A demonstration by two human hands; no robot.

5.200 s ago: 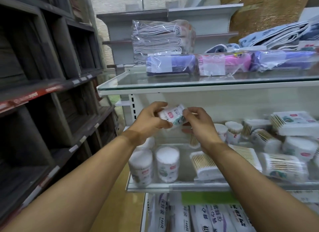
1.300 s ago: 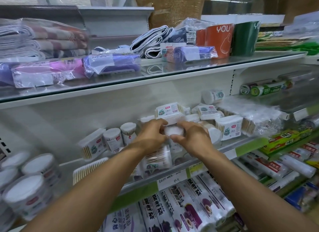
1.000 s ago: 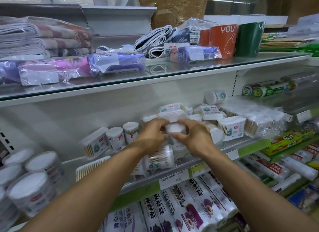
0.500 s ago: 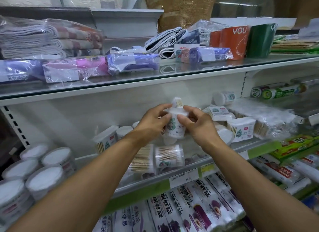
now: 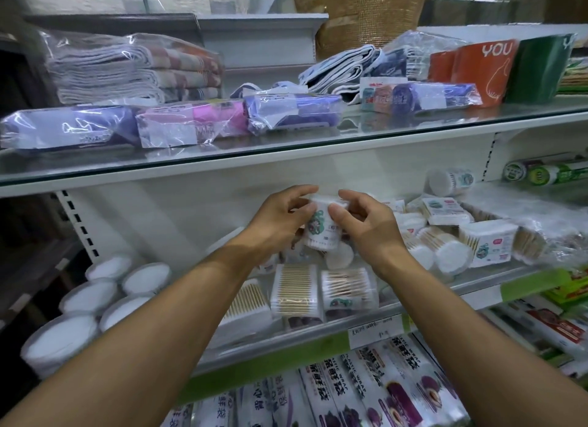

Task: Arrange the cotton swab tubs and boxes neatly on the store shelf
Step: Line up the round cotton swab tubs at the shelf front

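I hold a round white cotton swab tub (image 5: 320,232) upright above the middle shelf (image 5: 477,285), with my left hand (image 5: 280,218) on its left side and my right hand (image 5: 366,226) on its right. Below it, rectangular swab boxes (image 5: 294,291) stand in a row near the shelf's front. Round tubs with white lids (image 5: 89,296) sit grouped at the left end. More tubs and boxes (image 5: 445,232) lie jumbled to the right, one box (image 5: 488,247) standing upright.
A glass shelf (image 5: 413,127) above carries bagged towels (image 5: 133,67), wrapped packs (image 5: 191,126) and an orange pack (image 5: 477,70). Plastic wrap boxes (image 5: 366,385) fill the shelf below. Rolls (image 5: 547,172) lie at far right. Dark wooden shelving (image 5: 28,267) stands left.
Both hands lifted the round tub out of the jumble and now hold it upright above the shelf. My view shifted slightly, so the shelf contents appear further right.
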